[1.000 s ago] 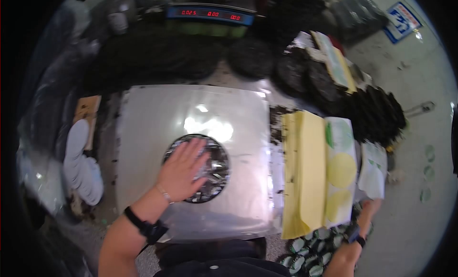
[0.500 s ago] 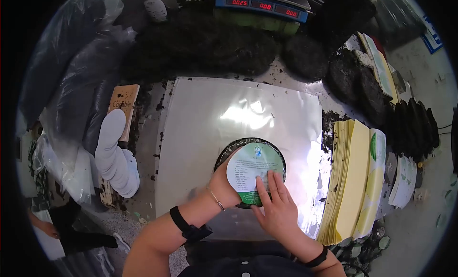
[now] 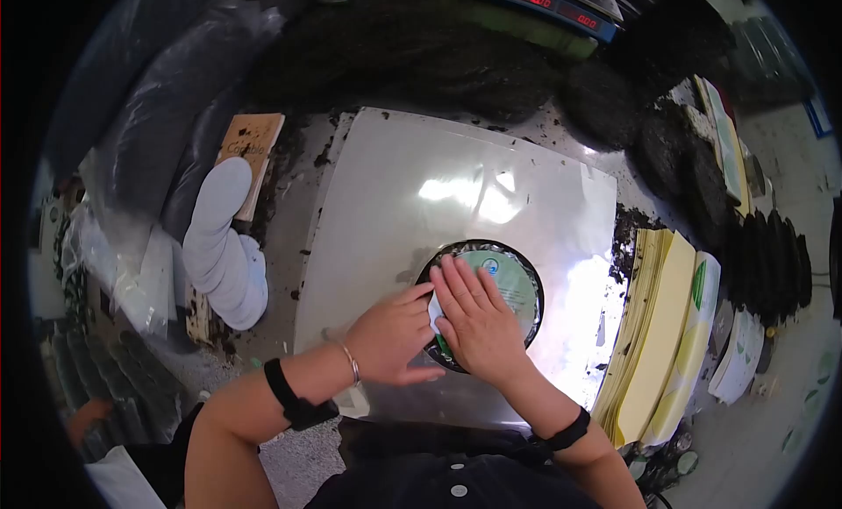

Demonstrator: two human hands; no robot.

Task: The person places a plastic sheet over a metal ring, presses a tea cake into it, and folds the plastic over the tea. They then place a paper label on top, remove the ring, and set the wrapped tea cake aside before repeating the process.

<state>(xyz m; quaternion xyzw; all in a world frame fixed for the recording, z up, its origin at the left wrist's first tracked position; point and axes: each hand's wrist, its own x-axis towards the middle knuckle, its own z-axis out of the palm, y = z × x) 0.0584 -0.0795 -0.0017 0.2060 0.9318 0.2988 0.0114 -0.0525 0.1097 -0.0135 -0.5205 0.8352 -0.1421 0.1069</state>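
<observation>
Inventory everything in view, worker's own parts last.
Label: one, green and white, on packet
Round packet: one, black, on mat
Mat: one, shiny grey, centre
White discs: several, white, left of mat
Cardboard: one, brown, beyond white discs
Yellow paper: one stack, yellow, right of mat
Printed sheets: one stack, green and yellow, beside yellow paper
White paper: one stack, white, far right
Scale: one, blue, top edge
Dark heap: one, black, beyond mat
Dark discs: several, black, upper right
Plastic bags: several, clear, left
Another person's arm: one, bare, lower left
Wristbands: two, black, each wrist
Left grip: one, bare, at packet's left edge
Right grip: one, bare, flat on label
</observation>
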